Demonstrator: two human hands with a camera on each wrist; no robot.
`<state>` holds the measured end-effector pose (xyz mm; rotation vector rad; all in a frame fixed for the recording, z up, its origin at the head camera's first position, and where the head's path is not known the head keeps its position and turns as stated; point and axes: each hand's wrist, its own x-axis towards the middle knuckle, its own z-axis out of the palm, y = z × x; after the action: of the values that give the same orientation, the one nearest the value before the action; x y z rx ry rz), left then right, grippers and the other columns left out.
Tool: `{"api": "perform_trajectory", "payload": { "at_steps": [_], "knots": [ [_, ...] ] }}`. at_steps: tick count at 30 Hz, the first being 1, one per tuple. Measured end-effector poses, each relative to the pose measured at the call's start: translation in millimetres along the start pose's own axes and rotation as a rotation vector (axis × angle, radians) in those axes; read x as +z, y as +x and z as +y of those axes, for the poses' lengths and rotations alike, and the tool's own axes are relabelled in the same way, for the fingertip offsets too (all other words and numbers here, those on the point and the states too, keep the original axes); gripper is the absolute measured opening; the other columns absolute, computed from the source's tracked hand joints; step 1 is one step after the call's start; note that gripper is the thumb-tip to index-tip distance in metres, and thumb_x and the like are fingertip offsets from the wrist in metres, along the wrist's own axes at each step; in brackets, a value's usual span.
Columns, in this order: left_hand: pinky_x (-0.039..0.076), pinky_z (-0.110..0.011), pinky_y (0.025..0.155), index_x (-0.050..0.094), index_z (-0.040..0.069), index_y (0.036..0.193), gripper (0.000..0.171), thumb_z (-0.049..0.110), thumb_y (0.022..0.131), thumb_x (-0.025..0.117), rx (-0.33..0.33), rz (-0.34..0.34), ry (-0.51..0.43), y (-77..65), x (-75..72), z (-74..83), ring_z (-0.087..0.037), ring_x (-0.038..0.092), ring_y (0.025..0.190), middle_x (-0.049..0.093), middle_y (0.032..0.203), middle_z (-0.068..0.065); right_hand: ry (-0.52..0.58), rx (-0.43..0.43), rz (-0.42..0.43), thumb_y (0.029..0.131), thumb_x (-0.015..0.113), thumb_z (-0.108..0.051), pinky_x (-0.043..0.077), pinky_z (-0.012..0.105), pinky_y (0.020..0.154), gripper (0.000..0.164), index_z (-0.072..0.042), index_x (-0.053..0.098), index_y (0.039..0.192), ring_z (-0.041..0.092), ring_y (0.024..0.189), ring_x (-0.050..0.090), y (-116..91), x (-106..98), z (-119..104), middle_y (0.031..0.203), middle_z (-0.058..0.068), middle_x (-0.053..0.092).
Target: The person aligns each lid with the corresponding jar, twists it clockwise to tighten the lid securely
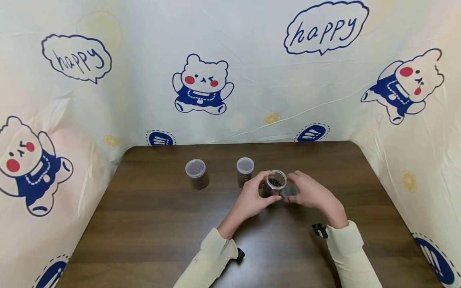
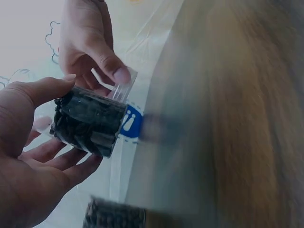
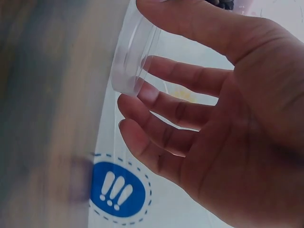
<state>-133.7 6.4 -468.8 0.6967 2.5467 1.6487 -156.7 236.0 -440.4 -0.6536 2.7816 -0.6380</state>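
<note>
My left hand (image 1: pixel 251 199) grips an uncapped clear jar (image 1: pixel 275 190), thumb and fingers around its sides. Dark pellet-like pieces fill much of the jar (image 2: pixel 88 121), as the left wrist view shows; their exact kind is unclear. Just right of the jar, my right hand (image 1: pixel 312 191) pinches a clear plastic lid (image 3: pixel 135 57) by its rim, low over the table. The left wrist view shows this lid (image 2: pixel 124 86) beside the jar's bottom end, with the right thumb on it.
A lidded jar (image 1: pixel 245 171) with brown contents stands just left of the held jar. Farther left is a wider lidded jar (image 1: pixel 197 175) with dark contents. They stand on a dark wooden table (image 1: pixel 151 224), with a printed cloth (image 1: pixel 252 80) hanging behind and at both sides.
</note>
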Motion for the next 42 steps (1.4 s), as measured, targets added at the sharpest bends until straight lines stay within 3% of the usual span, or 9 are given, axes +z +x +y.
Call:
{"api": "perform_trajectory", "payload": {
  "at_steps": [6,22,32,37,42],
  "knots": [
    [0.057,-0.044,0.107,0.057,0.014,0.144,0.067,0.016,0.085,0.090,-0.040,-0.041,-0.001,-19.1,-14.7,-9.0,-0.021,0.065,0.130,0.067,0.138,-0.005,0.023,0.002,-0.048,0.083,0.090,-0.021,0.058,0.047,0.088,0.051,-0.003,0.067,0.125,0.028,0.099,0.065,0.8,10.8,-13.0,0.122,0.019,0.066],
    [0.056,-0.038,0.107,0.057,0.017,0.143,0.068,0.016,0.084,0.091,-0.074,-0.185,-0.002,-51.9,-39.7,-34.1,-0.017,0.069,0.123,0.070,0.132,0.000,-0.025,-0.066,-0.072,0.081,0.092,-0.022,0.056,0.040,0.085,0.051,-0.002,0.067,0.121,0.019,0.093,0.061,6.6,45.9,-30.7,0.115,0.012,0.064],
    [0.054,-0.034,0.109,0.058,0.019,0.141,0.068,0.011,0.083,0.091,-0.093,-0.205,-0.105,-57.3,-49.9,-41.7,-0.015,0.068,0.124,0.069,0.132,0.001,-0.043,-0.042,-0.106,0.079,0.094,-0.028,0.054,0.035,0.081,0.052,-0.007,0.068,0.118,0.015,0.089,0.058,8.1,54.7,-33.2,0.111,0.006,0.060],
    [0.054,-0.031,0.109,0.058,0.023,0.139,0.068,0.008,0.082,0.091,-0.103,-0.215,-0.135,-58.3,-52.9,-44.9,-0.014,0.068,0.125,0.069,0.132,0.000,-0.041,-0.040,-0.117,0.078,0.094,-0.029,0.054,0.038,0.083,0.053,-0.007,0.068,0.118,0.017,0.090,0.059,8.7,56.8,-35.6,0.111,0.006,0.060],
    [0.054,-0.031,0.109,0.057,0.021,0.139,0.067,0.008,0.082,0.090,-0.100,-0.224,-0.138,-59.2,-53.4,-46.8,-0.016,0.068,0.126,0.068,0.133,-0.001,-0.042,-0.043,-0.118,0.079,0.094,-0.028,0.055,0.041,0.087,0.053,-0.007,0.068,0.119,0.019,0.093,0.060,9.5,60.3,-36.0,0.111,0.007,0.060]
  ]
}}
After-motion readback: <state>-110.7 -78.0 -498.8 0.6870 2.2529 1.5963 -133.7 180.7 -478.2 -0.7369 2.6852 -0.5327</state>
